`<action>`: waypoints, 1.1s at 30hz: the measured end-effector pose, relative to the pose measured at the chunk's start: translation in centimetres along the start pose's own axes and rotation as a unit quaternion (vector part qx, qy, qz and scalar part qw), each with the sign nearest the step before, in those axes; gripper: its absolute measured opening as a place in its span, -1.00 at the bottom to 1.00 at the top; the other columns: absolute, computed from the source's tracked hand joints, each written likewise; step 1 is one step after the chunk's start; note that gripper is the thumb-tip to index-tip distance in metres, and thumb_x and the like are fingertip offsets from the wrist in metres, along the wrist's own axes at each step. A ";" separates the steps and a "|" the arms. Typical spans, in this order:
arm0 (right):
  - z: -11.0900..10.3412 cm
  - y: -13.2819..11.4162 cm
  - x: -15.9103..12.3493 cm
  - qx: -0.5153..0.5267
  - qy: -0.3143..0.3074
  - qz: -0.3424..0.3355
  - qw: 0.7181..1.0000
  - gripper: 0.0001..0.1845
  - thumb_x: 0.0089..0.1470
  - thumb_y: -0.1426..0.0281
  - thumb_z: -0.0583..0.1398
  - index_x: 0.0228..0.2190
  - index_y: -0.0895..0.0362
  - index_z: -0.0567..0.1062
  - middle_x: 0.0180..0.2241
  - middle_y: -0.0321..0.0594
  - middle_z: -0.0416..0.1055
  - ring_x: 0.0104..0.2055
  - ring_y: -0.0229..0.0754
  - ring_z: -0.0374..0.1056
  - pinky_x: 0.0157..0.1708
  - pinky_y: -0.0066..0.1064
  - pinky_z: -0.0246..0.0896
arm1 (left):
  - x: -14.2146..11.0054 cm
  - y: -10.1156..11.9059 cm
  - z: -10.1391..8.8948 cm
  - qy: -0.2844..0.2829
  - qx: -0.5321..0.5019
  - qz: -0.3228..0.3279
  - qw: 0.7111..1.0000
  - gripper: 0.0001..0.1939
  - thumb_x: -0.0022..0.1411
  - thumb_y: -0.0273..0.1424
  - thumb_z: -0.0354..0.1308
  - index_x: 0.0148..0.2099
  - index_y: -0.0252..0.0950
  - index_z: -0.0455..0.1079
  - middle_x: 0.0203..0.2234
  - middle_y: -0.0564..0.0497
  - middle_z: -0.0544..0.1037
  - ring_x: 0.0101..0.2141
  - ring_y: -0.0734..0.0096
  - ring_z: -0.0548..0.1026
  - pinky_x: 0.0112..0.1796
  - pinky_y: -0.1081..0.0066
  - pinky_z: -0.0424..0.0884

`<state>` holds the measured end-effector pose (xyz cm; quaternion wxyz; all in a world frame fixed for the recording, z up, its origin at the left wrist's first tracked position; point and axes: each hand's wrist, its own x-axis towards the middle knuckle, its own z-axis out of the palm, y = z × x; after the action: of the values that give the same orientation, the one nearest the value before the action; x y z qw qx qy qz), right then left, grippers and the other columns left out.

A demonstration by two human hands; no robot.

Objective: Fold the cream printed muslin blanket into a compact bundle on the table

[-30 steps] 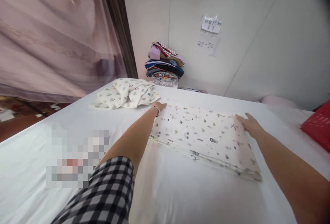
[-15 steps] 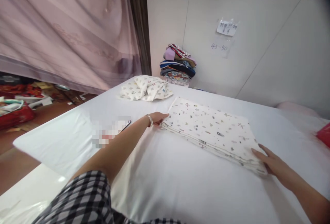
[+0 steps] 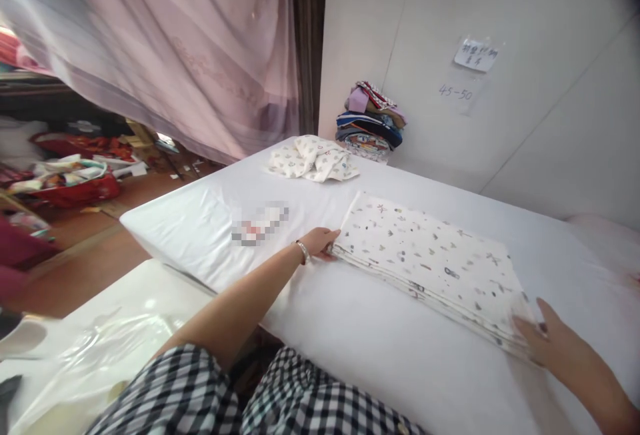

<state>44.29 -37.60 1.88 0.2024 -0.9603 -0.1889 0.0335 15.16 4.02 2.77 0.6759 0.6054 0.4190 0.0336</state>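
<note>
A folded white cloth (image 3: 425, 255) with small printed figures lies flat on the bed-like white surface, its layers showing along the near edge. My left hand (image 3: 321, 241), with a bracelet at the wrist, pinches the left near corner of this cloth, the thumb on top. At the right near corner, my right hand (image 3: 555, 338) grips the edge, slightly blurred; some of its fingers are hidden behind or under the layers. Farther back lies a crumpled cloth (image 3: 315, 158) with a similar print, apart from both hands.
A stack of folded textiles (image 3: 370, 125) stands against the wall (image 3: 425, 8), which bears a paper sign (image 3: 476, 55). A pixelated item (image 3: 257, 225) lies left of my forearm. At lower left is a white side surface with clear plastic (image 3: 120, 348). A pink curtain (image 3: 200, 41) hangs behind.
My view has turned left, so the bed and cloths sit farther right and more floor shows. Both hands stay at the folded cloth's near corners; the right hand's fingers have shifted slightly.
</note>
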 end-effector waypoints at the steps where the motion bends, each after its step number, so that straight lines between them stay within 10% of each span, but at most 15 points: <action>1: 0.1 -1.1 -0.1 -0.032 0.016 -0.037 0.999 -0.14 -0.13 -0.03 0.11 0.13 0.19 0.22 -0.08 0.30 0.33 -0.13 0.23 0.34 -0.21 0.00 0.23 | -0.3 -0.1 -0.1 -0.004 -0.024 0.000 1.000 -0.64 0.11 -0.13 0.10 -0.21 -0.34 0.31 -0.59 0.03 0.49 -0.54 0.36 0.50 -0.43 0.37 0.48; 10: 6.6 -21.0 -5.6 0.198 -0.142 -0.312 0.918 -0.64 0.05 0.19 0.06 -0.14 0.04 0.44 -0.10 -0.17 0.40 -0.13 -0.12 0.35 -0.22 -0.30 0.35 | -2.3 -1.6 -0.8 -0.014 -0.125 0.048 0.991 -0.45 0.03 -0.47 0.19 0.09 -0.39 0.15 -0.44 -0.07 0.54 -0.44 0.34 0.53 -0.31 0.34 0.48; 15: 10.9 -28.6 -6.5 0.168 -0.086 -0.481 0.856 -0.71 0.08 0.38 0.06 -0.15 0.07 0.44 -0.12 -0.16 0.38 -0.04 -0.11 0.26 -0.04 -0.22 0.21 | -2.7 -1.9 -1.3 -0.089 -0.139 0.105 0.981 -0.26 -0.18 -0.54 0.30 0.10 -0.33 0.14 -0.36 -0.05 0.53 -0.41 0.39 0.51 -0.31 0.34 0.45; 33: 14.0 -30.5 -6.4 0.245 -0.074 -0.446 0.857 -0.75 0.14 0.37 0.01 -0.25 0.10 0.47 -0.28 -0.18 0.42 -0.25 -0.19 0.33 -0.21 -0.36 0.24 | -1.7 -3.1 0.2 0.024 0.064 0.174 0.982 -0.56 -0.11 -0.46 0.21 -0.15 -0.25 0.15 -0.43 0.09 0.40 -0.58 0.56 0.41 -0.61 0.52 0.35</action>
<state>25.77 -8.89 1.23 0.4102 -0.6869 -0.5973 0.0553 12.78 2.09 1.06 0.6093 0.7102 0.3246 0.1382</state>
